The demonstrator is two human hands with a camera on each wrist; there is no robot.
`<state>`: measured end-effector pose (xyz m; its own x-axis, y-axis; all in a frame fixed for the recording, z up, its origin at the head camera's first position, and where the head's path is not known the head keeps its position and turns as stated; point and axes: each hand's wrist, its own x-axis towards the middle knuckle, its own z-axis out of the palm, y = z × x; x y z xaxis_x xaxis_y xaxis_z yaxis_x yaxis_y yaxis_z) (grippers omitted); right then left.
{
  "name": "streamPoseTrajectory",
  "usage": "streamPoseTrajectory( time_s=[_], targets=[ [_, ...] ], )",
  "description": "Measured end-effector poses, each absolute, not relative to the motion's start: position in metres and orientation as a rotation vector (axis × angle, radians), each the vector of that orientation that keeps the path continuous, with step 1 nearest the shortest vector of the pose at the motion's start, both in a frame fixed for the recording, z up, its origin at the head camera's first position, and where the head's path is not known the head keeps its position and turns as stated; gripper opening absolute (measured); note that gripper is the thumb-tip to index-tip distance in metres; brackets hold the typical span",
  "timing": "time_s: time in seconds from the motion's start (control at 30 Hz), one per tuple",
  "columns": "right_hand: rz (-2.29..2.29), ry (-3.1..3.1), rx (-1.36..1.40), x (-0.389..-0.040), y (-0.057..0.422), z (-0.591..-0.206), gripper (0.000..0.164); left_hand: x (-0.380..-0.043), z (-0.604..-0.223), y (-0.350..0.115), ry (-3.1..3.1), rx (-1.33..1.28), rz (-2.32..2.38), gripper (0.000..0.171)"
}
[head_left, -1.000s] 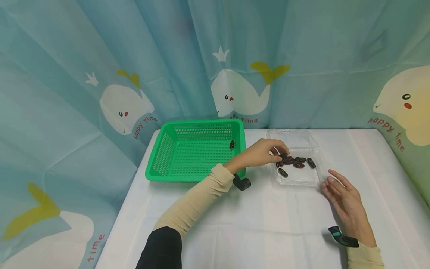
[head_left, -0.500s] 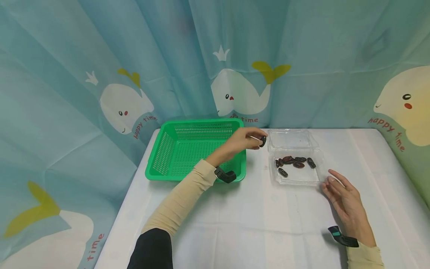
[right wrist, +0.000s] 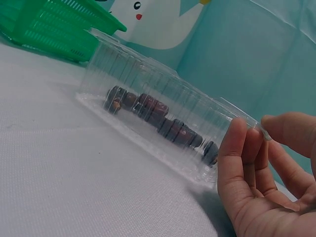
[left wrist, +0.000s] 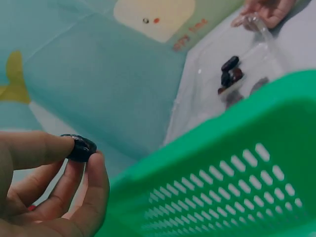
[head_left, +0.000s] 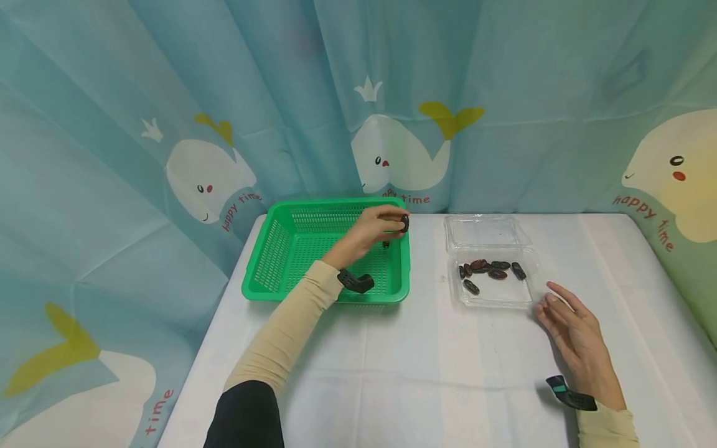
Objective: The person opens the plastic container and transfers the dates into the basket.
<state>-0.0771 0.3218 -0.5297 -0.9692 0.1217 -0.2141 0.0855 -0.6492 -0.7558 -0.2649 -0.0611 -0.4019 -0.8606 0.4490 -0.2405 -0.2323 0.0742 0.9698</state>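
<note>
My left hand [head_left: 366,231] pinches a dark brown date [head_left: 405,223] between thumb and fingertips, over the right side of a green plastic basket [head_left: 280,249]. Under that hand another date [head_left: 386,244] partly shows inside the basket. In the left wrist view the held date [left wrist: 81,148] is level with the basket's rim [left wrist: 207,126]. To the right, a clear plastic box [head_left: 495,298] lies with several dates [head_left: 496,274] on its bottom. My right hand [head_left: 577,336] holds the box's near right corner; in the right wrist view its thumb and fingers pinch the rim [right wrist: 256,127].
The box's clear lid [head_left: 484,231] lies folded open toward the back. A white cloth [head_left: 426,373] covers the table. Behind its far edge hangs a blue curtain [head_left: 532,124] printed with whales.
My left hand has lifted a date out of the clear box and carried it left, up over the basket's right rim. The right hand has stayed at the box's corner.
</note>
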Motion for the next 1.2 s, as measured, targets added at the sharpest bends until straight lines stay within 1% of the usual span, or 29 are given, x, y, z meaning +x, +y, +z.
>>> streamPoseTrajectory(
  time_s=[0.57, 0.87, 1.03, 1.2],
  targets=[
    [2.796, -1.335, -0.399, -0.077, 0.322, -0.532, 0.035, -0.290, -0.435, -0.091, 1.920, -0.109, 1.814, 0.042],
    [2.799, -1.335, -0.402, -0.078, 0.322, -0.532, 0.035, -0.301, -0.452, -0.097, 2.011, -0.226, 1.699, 0.036],
    [2.807, -1.322, -0.394, -0.078, 0.322, -0.532, 0.035, -0.305, -0.460, -0.097, 2.070, -0.247, 1.631, 0.032],
    [2.812, -1.319, -0.399, -0.078, 0.322, -0.531, 0.036, -0.303, -0.465, -0.094, 2.191, -0.196, 1.555, 0.029]
  ],
)
